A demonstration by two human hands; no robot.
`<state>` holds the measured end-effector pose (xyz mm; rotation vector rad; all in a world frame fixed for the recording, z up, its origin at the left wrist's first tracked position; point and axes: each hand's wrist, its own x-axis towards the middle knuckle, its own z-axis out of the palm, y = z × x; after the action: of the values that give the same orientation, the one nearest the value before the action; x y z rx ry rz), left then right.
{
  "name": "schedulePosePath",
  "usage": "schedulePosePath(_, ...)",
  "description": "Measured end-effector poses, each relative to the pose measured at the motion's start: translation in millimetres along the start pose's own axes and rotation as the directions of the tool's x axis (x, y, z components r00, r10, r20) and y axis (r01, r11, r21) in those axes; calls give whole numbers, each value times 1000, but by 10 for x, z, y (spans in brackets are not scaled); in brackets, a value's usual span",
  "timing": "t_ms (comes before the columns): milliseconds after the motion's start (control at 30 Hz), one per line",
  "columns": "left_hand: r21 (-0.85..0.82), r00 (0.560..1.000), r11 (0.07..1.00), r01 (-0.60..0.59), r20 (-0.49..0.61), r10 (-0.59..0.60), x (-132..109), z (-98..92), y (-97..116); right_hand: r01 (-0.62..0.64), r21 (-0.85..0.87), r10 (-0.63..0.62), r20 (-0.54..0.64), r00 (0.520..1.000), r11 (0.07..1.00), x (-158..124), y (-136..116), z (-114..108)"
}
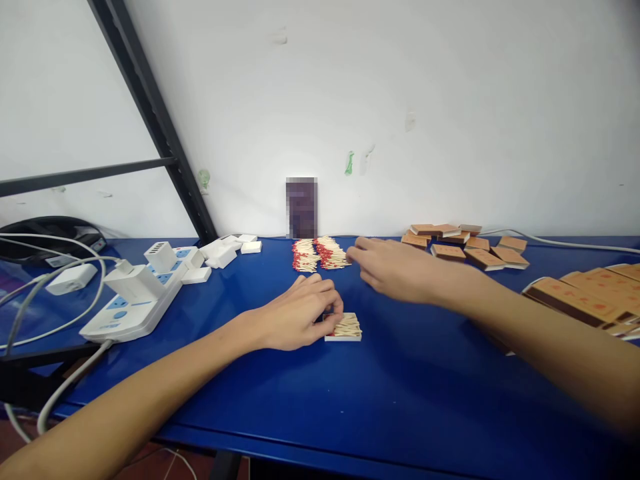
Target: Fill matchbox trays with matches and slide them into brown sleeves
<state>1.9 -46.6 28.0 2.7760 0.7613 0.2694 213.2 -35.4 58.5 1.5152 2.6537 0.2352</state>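
My left hand [307, 313] is bent over the left end of a small white matchbox tray [345, 338], its thumb and forefinger closed at the tray. Matches [349, 325] lie across the tray, and a few red heads show beside my thumb. Farther back, my right hand [395, 268] reaches in from the right with loosely bent fingers apart, their tips beside a pile of loose red-headed matches [334, 253]. Nothing shows in its grip, though its underside is hidden. Another pile of matches [304, 256] sits just left of that one.
Small brown matchbox sleeves [449, 253] are heaped at the back right, and larger brown packs [580, 297] lie at the right edge. A power strip [143, 307] with chargers and cables occupies the left. White tray pieces [220, 253] lie behind it. A pixelated dark panel [302, 208] leans on the wall.
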Motion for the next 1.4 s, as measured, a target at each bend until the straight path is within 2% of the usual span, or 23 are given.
schedulePosePath(67, 1, 1000, 1000, 1, 1, -1, -9, 15, 13, 99, 115, -83, -132, 988, 988, -167, -113, 131)
schedulePosePath(167, 5, 1000, 1000, 9, -19, -9, -23, 18, 3, 242, 415, -137, -268, 954, 877, -407, -233, 353)
schedulePosePath(233, 24, 1000, 1000, 18, -25, -18, -31, 10, 7, 291, 546, -126, -319, 939, 785, -504, -259, 476)
schedulePosePath(333, 120, 999, 992, 39, -31, -36, -35, 0, 21, 326, 634, -124, -342, 932, 701, -543, -251, 578)
schedulePosePath(500, 267, 1000, 964, 12, 3, -14, -17, 41, 8, 290, 668, -95, -313, 945, 685, -537, -244, 583)
schedulePosePath(667, 196, 1000, 981, -6, 27, 0, 3, 106, -6, 242, 676, -65, -275, 959, 696, -560, -261, 579)
schedulePosePath(1000, 33, 1000, 999, 0, 18, 0, -7, 116, -61, 242, 664, -68, -277, 958, 707, -555, -243, 568)
schedulePosePath(1400, 72, 999, 997, -32, -39, 35, 29, 196, -33, 311, 646, -106, -337, 936, 698, -570, -241, 542)
